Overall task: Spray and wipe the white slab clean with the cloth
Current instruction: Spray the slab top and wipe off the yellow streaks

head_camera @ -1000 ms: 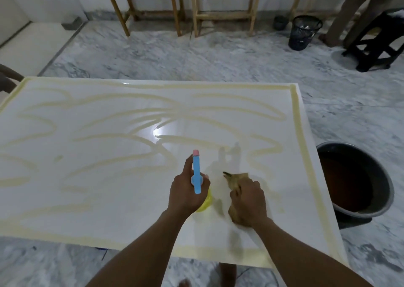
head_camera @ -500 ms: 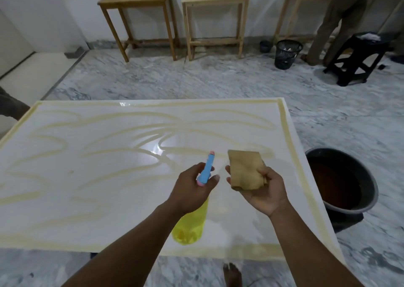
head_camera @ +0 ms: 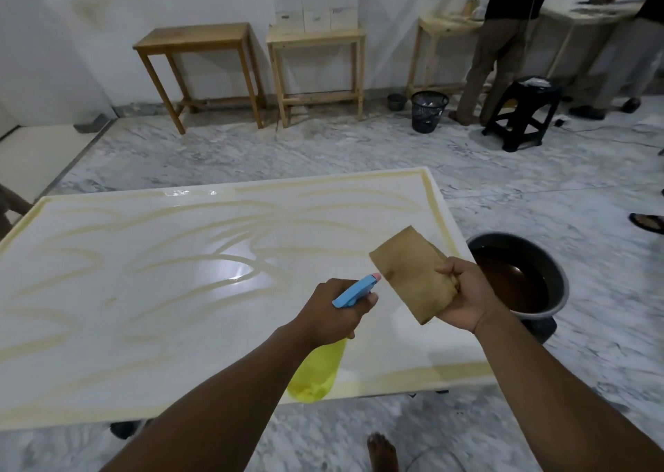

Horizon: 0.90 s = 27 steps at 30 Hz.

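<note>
Left hand (head_camera: 334,309) clenched round spray bottle (head_camera: 316,374) neck, nozzle toward cloth (head_camera: 409,274). Right hand (head_camera: 463,295) fingers grasp the folded cloth at one edge, above right side of white slab (head_camera: 143,292). Cloth: soft, limp, probably damp; best pressed flat under palm. Slab glossy, tan-streaked, likely slippery wet.

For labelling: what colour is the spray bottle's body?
Yellow spray bottle, blue trigger head; head view.

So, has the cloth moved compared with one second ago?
Yes. The cloth was pressed on the slab; now the right hand holds it lifted off the slab, closer to the slab's right edge.
</note>
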Each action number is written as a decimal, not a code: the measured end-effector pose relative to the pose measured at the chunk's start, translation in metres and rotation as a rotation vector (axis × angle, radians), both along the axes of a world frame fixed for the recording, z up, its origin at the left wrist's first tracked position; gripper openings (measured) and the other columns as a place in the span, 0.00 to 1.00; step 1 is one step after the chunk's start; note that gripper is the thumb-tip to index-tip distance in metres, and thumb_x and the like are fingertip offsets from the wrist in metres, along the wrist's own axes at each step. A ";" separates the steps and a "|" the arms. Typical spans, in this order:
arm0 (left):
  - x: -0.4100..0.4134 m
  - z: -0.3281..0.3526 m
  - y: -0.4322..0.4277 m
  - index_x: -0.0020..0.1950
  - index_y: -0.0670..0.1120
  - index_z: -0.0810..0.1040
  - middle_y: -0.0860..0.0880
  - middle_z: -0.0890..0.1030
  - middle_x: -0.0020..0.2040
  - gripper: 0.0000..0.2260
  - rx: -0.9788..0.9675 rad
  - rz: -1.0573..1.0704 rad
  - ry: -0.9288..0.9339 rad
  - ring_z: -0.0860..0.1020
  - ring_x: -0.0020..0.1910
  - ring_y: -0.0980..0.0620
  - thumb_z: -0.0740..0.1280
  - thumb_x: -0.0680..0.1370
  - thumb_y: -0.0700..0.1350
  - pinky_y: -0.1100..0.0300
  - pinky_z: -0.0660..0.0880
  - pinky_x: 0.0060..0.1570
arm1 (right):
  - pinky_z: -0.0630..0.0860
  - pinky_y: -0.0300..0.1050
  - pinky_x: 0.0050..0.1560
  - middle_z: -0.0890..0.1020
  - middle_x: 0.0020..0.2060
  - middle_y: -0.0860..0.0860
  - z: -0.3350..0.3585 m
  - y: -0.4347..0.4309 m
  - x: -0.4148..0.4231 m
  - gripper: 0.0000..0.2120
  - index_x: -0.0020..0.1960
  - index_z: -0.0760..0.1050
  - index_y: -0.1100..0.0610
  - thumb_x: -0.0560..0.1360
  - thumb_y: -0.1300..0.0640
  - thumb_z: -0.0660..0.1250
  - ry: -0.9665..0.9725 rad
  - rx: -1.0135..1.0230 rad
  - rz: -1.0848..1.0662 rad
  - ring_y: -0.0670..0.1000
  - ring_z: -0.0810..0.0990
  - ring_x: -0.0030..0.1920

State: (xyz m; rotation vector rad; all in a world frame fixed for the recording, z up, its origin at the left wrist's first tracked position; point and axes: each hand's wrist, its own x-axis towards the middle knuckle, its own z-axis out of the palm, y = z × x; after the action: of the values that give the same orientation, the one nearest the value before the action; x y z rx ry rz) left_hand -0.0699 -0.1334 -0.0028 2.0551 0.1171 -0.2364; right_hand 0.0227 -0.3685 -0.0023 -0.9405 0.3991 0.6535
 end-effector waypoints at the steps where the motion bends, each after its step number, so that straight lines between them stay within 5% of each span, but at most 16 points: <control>1: -0.001 0.002 -0.003 0.56 0.37 0.83 0.34 0.86 0.48 0.20 0.040 -0.012 -0.007 0.86 0.37 0.39 0.69 0.84 0.55 0.50 0.87 0.39 | 0.68 0.59 0.69 0.79 0.66 0.62 0.000 -0.001 -0.004 0.27 0.68 0.76 0.56 0.70 0.62 0.60 -0.002 0.000 0.004 0.66 0.74 0.69; 3: -0.004 0.009 -0.008 0.51 0.39 0.83 0.41 0.88 0.44 0.22 0.100 -0.045 -0.019 0.86 0.33 0.42 0.68 0.83 0.59 0.48 0.85 0.41 | 0.66 0.61 0.72 0.78 0.66 0.63 -0.003 -0.002 -0.011 0.26 0.69 0.76 0.57 0.71 0.62 0.60 0.008 0.017 0.003 0.66 0.72 0.70; 6: -0.009 0.019 -0.014 0.38 0.56 0.83 0.44 0.85 0.37 0.18 0.179 -0.086 -0.048 0.84 0.35 0.37 0.67 0.83 0.62 0.42 0.84 0.42 | 0.66 0.62 0.72 0.79 0.66 0.63 -0.008 -0.002 -0.023 0.25 0.70 0.75 0.57 0.72 0.60 0.60 0.019 0.045 -0.013 0.67 0.74 0.68; 9: -0.011 0.027 -0.019 0.31 0.51 0.71 0.42 0.77 0.31 0.26 0.367 -0.125 -0.045 0.80 0.34 0.38 0.64 0.83 0.66 0.50 0.76 0.36 | 0.67 0.63 0.71 0.79 0.65 0.63 -0.012 -0.003 -0.031 0.24 0.69 0.76 0.57 0.73 0.60 0.61 0.032 0.044 -0.004 0.67 0.73 0.69; 15: -0.013 0.028 -0.016 0.40 0.40 0.78 0.36 0.83 0.38 0.27 0.336 -0.131 -0.005 0.86 0.37 0.36 0.64 0.84 0.64 0.40 0.83 0.46 | 0.70 0.61 0.67 0.79 0.65 0.63 -0.011 -0.009 -0.037 0.22 0.67 0.77 0.57 0.73 0.60 0.60 0.041 0.023 0.007 0.67 0.76 0.65; 19: -0.007 0.023 -0.016 0.35 0.46 0.75 0.44 0.83 0.32 0.26 0.372 -0.081 0.001 0.87 0.33 0.43 0.64 0.83 0.65 0.45 0.84 0.45 | 0.72 0.61 0.64 0.81 0.62 0.64 -0.011 -0.016 -0.035 0.22 0.68 0.76 0.57 0.74 0.61 0.60 0.038 -0.022 0.062 0.66 0.78 0.60; 23: 0.009 0.020 -0.015 0.50 0.43 0.84 0.40 0.88 0.45 0.24 0.275 -0.026 0.020 0.87 0.31 0.44 0.64 0.83 0.64 0.43 0.86 0.48 | 0.71 0.62 0.67 0.82 0.61 0.63 -0.013 -0.027 -0.021 0.18 0.66 0.77 0.56 0.78 0.62 0.60 0.002 -0.154 0.233 0.65 0.79 0.61; 27: 0.029 0.021 -0.011 0.53 0.59 0.84 0.36 0.87 0.48 0.10 0.152 0.061 -0.040 0.88 0.34 0.42 0.65 0.84 0.60 0.43 0.86 0.47 | 0.80 0.54 0.53 0.85 0.55 0.60 -0.017 -0.035 0.025 0.15 0.65 0.78 0.55 0.79 0.60 0.63 -0.030 -0.424 0.425 0.62 0.83 0.53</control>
State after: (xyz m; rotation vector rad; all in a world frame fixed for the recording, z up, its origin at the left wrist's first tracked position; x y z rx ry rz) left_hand -0.0407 -0.1446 0.0179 2.2027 0.1773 -0.1529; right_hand 0.0481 -0.4031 -0.0197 -1.4596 0.3171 0.9604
